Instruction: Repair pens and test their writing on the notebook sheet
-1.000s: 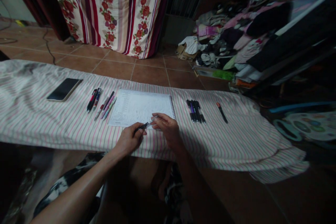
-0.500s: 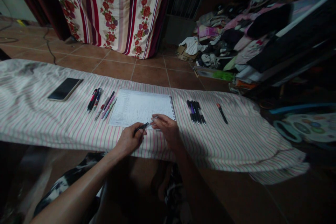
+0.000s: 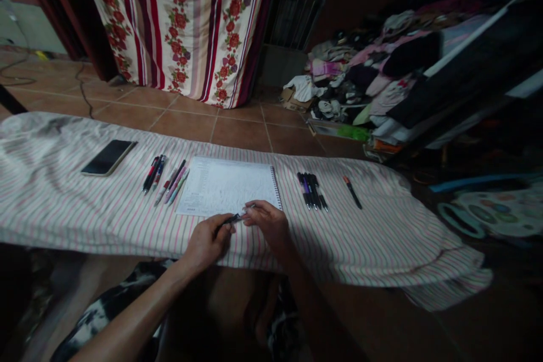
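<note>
My left hand (image 3: 211, 236) is closed around a dark pen (image 3: 231, 219), whose end points right toward my other hand. My right hand (image 3: 270, 225) pinches a slim pen part (image 3: 244, 212) with a pale section; its exact shape is too small to make out. Both hands meet above the near edge of a spiral notebook (image 3: 231, 184), which lies with a white page up and its coil on the right. Left of the notebook lie several pens (image 3: 173, 182) side by side, some pink and green, and another small group of pens (image 3: 153, 174).
Right of the notebook several black and purple pens (image 3: 313, 191) lie in a row, with a dark pen with an orange end (image 3: 352, 192) farther right. A phone (image 3: 109, 158) rests at the left on the striped cloth (image 3: 382, 237). Clothes (image 3: 360, 68) are piled behind.
The view has tilted up slightly, so the table sits lower in the picture. My hands stay together on the pen, the pale piece showing less between them.
</note>
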The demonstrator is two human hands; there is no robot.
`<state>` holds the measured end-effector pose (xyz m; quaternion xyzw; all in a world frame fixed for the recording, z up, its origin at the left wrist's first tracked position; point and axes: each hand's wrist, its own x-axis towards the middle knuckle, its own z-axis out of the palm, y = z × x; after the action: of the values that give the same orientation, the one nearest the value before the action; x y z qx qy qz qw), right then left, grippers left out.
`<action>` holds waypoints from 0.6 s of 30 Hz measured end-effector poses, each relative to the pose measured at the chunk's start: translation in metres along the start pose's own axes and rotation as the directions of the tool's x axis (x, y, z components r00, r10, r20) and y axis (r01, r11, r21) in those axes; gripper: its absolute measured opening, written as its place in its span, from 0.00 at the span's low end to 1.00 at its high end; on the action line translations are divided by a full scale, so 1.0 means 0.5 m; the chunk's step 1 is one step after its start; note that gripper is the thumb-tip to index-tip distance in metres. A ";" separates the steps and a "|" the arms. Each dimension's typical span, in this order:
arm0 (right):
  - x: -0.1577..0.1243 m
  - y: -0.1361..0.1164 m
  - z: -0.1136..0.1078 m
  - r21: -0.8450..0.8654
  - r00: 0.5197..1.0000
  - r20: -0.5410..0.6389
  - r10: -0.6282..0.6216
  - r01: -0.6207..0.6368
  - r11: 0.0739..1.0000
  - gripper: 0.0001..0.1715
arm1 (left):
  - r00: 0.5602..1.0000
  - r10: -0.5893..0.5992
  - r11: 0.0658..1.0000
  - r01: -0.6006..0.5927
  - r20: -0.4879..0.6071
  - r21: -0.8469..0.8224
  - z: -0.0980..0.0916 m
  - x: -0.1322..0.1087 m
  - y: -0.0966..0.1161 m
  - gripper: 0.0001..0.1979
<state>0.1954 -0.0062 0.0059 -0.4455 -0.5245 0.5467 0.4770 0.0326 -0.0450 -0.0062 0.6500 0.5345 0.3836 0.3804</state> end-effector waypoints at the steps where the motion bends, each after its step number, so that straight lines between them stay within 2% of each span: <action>1: -0.004 -0.002 0.001 0.010 1.000 -0.005 0.004 -0.004 1.000 0.13 | 1.000 0.002 1.000 -0.002 -0.002 -0.002 0.000 -0.005 0.001 0.14; 6: -0.033 -0.042 0.005 0.081 0.999 0.009 0.047 -0.048 0.996 0.13 | 0.997 0.080 0.996 -0.079 -0.011 0.049 -0.007 -0.029 0.024 0.14; 11: -0.085 -0.114 0.007 0.081 0.999 -0.051 -0.007 0.011 0.997 0.12 | 0.983 0.176 0.984 -0.175 -0.044 0.034 -0.021 -0.060 0.087 0.14; 14: -0.130 -0.154 0.016 0.053 0.999 -0.019 -0.030 0.031 0.998 0.13 | 0.965 0.250 0.968 -0.247 -0.075 0.052 -0.032 -0.096 0.126 0.14; 18: -0.201 -0.195 0.040 0.022 0.998 0.007 -0.056 0.055 0.998 0.15 | 0.926 0.361 0.930 -0.350 -0.110 0.109 -0.046 -0.168 0.167 0.14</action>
<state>0.1960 -0.1092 0.1031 -0.4234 -0.5325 0.5407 0.4947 0.0341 -0.1376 0.0714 0.7263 0.4472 0.4634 0.2406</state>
